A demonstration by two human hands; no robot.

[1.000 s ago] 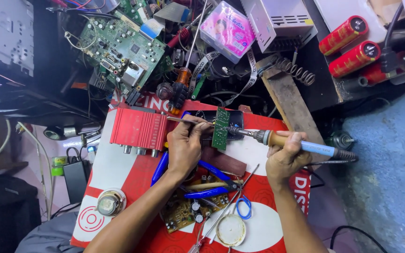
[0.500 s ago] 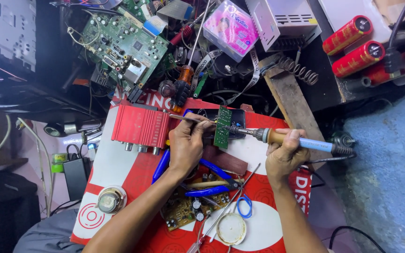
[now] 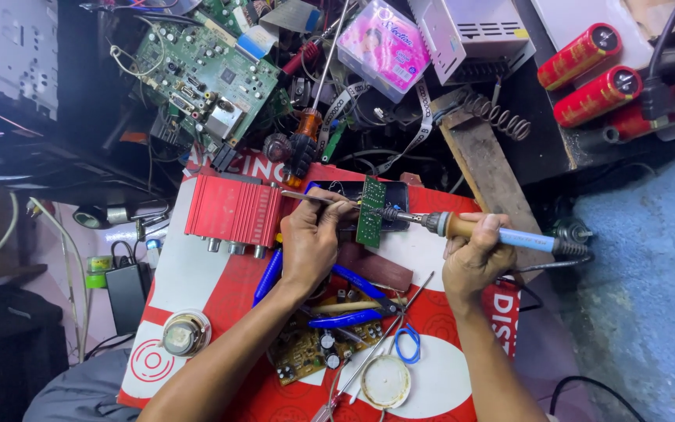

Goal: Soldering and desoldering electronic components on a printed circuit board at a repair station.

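My right hand grips a soldering iron with a wooden and blue handle; its tip touches a small green circuit board standing on edge. My left hand pinches a thin metal tool, likely tweezers, whose point reaches the same board. Both hands work over a red and white board serving as a work surface. A red finned metal case lies just left of my left hand.
Blue-handled pliers, a brown circuit board, a round tin and a small speaker lie near my forearms. Behind are a large green circuit board, a pink box, red capacitors and a wooden plank.
The view has shifted slightly; both hands stay at the small green board with the iron tip and the metal tool still against it.
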